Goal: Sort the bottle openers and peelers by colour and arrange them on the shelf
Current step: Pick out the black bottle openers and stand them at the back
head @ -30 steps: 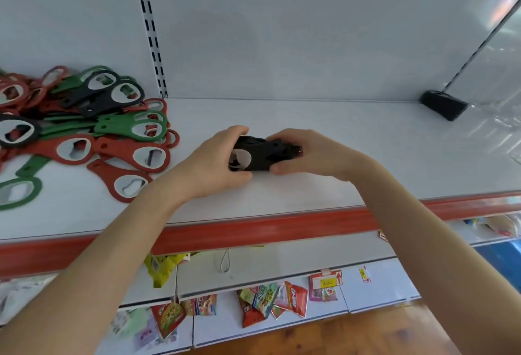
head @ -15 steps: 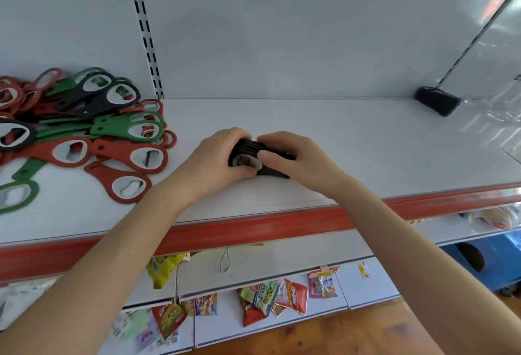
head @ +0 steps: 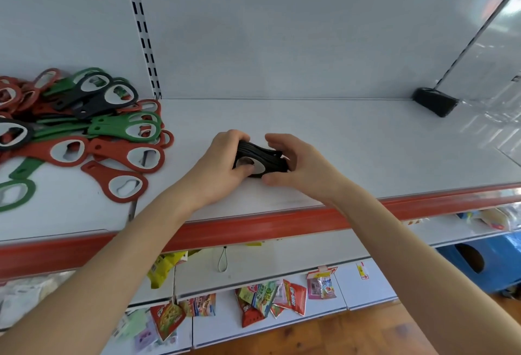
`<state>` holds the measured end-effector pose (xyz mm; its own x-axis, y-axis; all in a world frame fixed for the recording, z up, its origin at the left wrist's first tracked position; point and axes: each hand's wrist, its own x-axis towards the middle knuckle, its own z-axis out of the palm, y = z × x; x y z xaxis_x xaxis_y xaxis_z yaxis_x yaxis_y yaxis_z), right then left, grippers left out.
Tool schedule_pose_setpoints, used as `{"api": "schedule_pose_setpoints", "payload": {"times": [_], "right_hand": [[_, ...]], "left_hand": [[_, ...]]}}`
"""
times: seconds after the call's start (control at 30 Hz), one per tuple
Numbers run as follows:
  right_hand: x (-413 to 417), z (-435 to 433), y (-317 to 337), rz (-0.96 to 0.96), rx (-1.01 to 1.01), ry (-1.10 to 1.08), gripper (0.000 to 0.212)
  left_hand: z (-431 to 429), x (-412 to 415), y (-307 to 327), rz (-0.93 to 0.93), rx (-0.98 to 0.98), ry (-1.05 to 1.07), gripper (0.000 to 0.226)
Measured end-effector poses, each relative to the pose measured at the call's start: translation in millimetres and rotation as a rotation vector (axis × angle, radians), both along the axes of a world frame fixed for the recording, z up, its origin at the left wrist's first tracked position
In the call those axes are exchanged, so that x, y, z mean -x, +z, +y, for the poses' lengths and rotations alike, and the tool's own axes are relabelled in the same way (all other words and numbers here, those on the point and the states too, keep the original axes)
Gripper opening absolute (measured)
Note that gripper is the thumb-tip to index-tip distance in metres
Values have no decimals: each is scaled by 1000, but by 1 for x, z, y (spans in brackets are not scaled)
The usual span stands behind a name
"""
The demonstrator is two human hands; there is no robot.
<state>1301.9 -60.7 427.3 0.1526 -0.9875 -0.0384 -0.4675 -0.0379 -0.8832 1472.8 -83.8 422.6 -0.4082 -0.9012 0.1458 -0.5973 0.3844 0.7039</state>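
Left hand, right hand gripping black openers, snack packets, print blurred

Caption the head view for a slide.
The left hand and right hand grip a stack of black bottle openers on the white shelf beside a mixed-colour pile.

Bare forearms, bare L hand, R hand.

A white shop shelf with a red front strip carries a loose heap of red, green and black bottle openers at its left end, a stack of black openers near the front edge at centre, and a black divider foot at the right rear.
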Motion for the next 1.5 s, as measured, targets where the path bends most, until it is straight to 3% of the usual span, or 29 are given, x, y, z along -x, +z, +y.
{"api": "schedule_pose_setpoints", "payload": {"times": [0.1, 0.3, 0.6, 0.87, 1.07, 1.37, 1.5], "right_hand": [[9, -1, 1, 33, -24, 8, 69], [-2, 1, -1, -79, 29, -76, 65], [9, -2, -2, 51, 63, -79, 50], [10, -1, -3, 53, 12, -88, 56], [0, -4, -6, 70, 101, -134, 53], [17, -11, 0, 226, 82, 58, 44], [19, -14, 7, 374, 105, 103, 49]], "left_hand": [[2, 1, -2, -8, -20, -6, 55], [4, 9, 2, 40, -42, 56, 66], [7, 7, -4, -19, 33, 46, 47], [12, 15, -3, -12, 14, 74, 47], [10, 16, 0, 38, 20, 92, 38], [4, 3, -6, -259, 155, 49, 44], [0, 0, 0, -263, 164, 19, 38]]}}
